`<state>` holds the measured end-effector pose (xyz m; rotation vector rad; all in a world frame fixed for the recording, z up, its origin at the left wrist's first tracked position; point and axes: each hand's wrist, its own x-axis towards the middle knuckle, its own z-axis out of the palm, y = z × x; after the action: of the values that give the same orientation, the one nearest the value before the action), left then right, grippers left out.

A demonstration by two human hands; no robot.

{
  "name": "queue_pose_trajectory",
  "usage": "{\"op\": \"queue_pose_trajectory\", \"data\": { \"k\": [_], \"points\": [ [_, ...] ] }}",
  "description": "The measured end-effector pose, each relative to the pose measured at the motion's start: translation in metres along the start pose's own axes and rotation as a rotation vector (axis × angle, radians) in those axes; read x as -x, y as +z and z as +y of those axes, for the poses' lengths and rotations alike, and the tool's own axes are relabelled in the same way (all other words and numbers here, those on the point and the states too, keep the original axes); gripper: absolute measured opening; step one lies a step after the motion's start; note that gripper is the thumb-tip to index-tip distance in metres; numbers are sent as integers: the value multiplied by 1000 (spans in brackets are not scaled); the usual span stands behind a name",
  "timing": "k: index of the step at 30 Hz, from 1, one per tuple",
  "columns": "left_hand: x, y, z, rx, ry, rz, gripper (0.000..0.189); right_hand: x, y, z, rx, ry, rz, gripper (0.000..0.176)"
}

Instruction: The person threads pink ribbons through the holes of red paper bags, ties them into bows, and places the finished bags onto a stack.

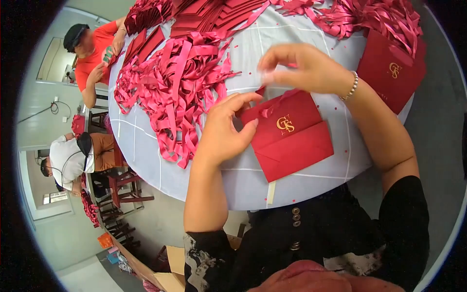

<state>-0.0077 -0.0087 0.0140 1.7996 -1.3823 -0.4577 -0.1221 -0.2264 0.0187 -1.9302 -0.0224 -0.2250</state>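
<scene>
A dark red paper bag (292,151) with a gold monogram lies flat on the table in front of me, its lower part folded. My left hand (226,129) grips its upper left side, thumb on the front and fingers curled at the top edge. A short pink-red ribbon (275,107) lies across the bag's top, above the monogram. Over the bag's upper edge is my right hand (304,68), its fingers bent and smeared by motion. Whether a ribbon end is between those fingers cannot be made out.
Loose pink-red ribbons (175,87) are heaped left of my hands, with another ribbon pile (369,19) at far right. Stacked red bags (209,17) lie at the back; more bags (389,73) lie right. Two people sit at left, one in an orange shirt (95,53) at this table.
</scene>
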Motion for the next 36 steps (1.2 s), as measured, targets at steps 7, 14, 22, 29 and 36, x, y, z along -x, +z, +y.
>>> {"op": "queue_pose_trajectory", "data": {
  "k": [7,14,22,29,36],
  "points": [
    [0,5,-14,-51,-191,244,21,7,13,-1,572,-74,-210,17],
    [3,-6,-2,-307,-393,173,24,24,-44,-21,431,-104,-126,15],
    [0,-8,-1,-145,-478,119,25,55,-74,-53,23,-114,-68,19],
    [-10,7,9,605,-59,284,28,42,-59,-54,-159,-420,-78,9],
    [2,-7,16,612,-360,-75,16,28,-30,-43,-624,-7,-87,23]
  ]
}}
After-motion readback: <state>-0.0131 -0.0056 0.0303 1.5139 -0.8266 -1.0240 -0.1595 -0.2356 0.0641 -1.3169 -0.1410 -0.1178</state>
